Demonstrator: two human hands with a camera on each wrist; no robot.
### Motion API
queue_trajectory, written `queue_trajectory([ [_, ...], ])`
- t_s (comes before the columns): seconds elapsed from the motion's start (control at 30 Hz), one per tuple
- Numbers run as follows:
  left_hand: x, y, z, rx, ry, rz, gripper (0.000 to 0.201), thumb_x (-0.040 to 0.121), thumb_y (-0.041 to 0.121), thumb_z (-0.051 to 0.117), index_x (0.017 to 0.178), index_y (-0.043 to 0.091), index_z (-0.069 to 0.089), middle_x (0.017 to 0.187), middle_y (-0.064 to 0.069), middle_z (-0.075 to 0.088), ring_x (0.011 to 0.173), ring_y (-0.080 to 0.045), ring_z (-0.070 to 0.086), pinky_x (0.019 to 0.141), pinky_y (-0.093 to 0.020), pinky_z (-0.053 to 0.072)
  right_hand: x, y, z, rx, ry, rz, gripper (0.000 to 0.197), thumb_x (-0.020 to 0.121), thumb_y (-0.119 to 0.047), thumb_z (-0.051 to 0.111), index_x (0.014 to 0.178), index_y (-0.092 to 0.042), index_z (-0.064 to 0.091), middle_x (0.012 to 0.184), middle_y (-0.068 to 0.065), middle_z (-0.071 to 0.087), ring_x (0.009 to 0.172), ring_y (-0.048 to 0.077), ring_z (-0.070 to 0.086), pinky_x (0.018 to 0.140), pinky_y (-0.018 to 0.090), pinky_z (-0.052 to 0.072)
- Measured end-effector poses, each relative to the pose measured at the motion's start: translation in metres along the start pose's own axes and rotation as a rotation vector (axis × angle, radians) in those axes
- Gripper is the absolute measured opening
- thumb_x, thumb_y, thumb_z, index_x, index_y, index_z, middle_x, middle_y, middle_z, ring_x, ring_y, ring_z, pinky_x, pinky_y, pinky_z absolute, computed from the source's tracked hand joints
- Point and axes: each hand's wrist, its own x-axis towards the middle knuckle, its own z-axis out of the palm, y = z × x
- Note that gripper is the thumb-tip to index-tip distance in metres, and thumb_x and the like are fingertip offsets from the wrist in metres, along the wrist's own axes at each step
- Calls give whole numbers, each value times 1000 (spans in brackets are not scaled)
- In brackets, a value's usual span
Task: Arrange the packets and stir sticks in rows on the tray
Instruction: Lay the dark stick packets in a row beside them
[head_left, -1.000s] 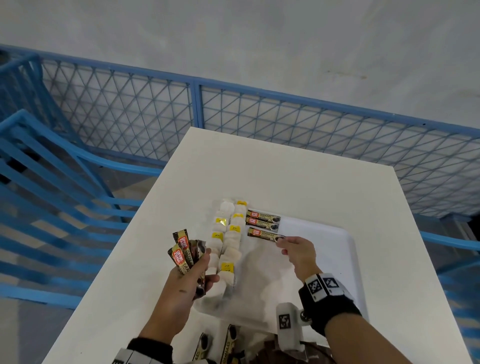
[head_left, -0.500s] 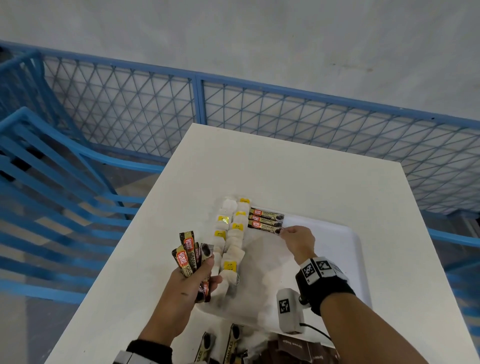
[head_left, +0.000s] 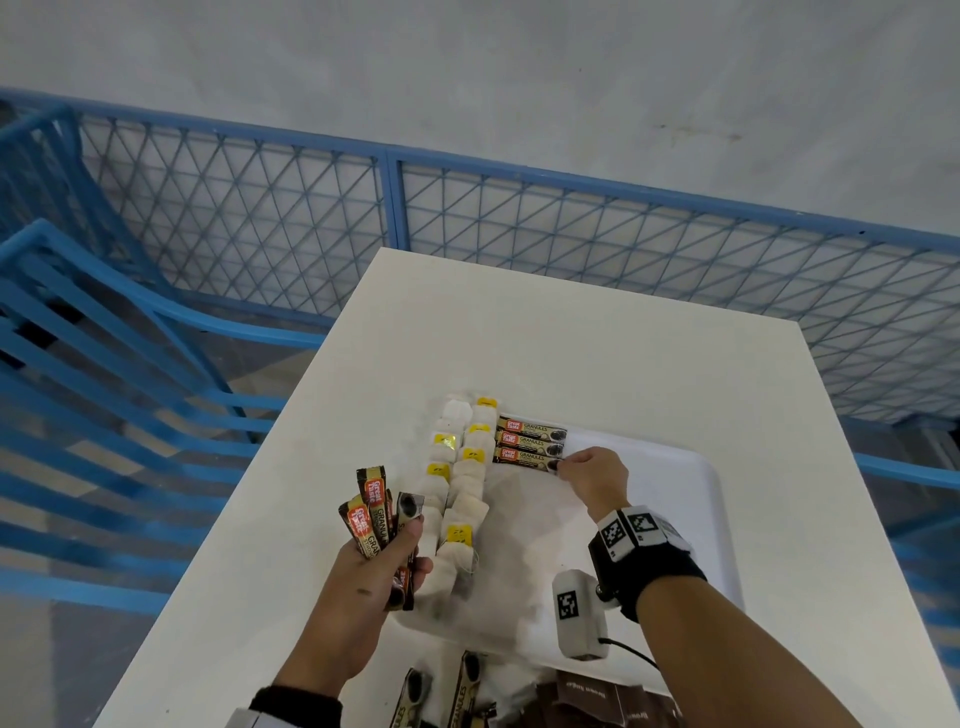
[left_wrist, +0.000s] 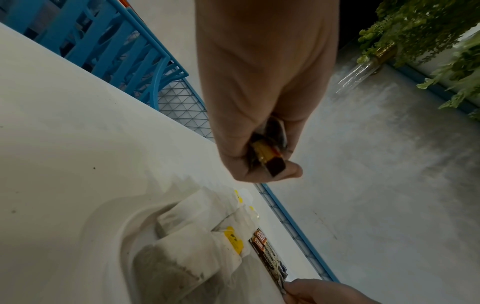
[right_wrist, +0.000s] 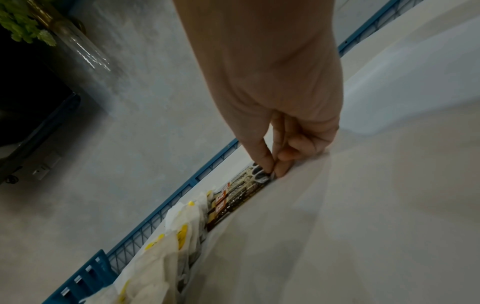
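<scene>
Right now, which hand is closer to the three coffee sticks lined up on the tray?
Right. The right hand pinches the end of the nearest of the coffee sticks. The left hand is off beside the tea bags, holding more sticks.

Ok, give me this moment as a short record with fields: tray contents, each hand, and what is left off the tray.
tray: white tray on a white table
tea bags: two columns of tea bags along the tray's left side
coffee sticks on tray: three coffee sticks side by side at the far end
right hand: right hand pinches the end of the nearest stick
left hand: left hand grips a bunch of coffee sticks
off tray: loose sticks by the near edge
</scene>
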Motion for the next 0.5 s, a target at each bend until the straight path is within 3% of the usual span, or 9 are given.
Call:
queue_trajectory([
  [0.17,0,0,1,-35,4,2,19,88,16,60,103,6,66,66,0,64,65,-17,63,65,-27,51,-5,1,0,44,43,-2,21,80,-16,69,87,-9,51,79,2,53,77,18,51,60,24,38],
  [0.3,-2,2,6,-36,-12,9,18,87,17,60,102,8,66,64,2,68,67,-17,65,63,-25,52,-24,-5,0,87,50,-97,21,81,-16,65,95,-11,51,88,8,58,78,21,53,62,25,40],
  [0.4,-4,4,9,0,-44,15,18,86,17,62,100,6,67,67,0,69,63,-14,65,63,-24,53,-55,-16,2,152,-54,-229,8,83,-17,64,88,-16,58,78,-2,60,69,13,54,58,16,40],
  [0.5,-9,4,12,61,-101,40,27,76,23,67,96,5,68,68,-3,68,69,-18,65,67,-26,53,-92,-29,-1,213,-313,-337,8,87,-27,62,88,-19,65,78,-5,61,65,5,51,60,11,40],
])
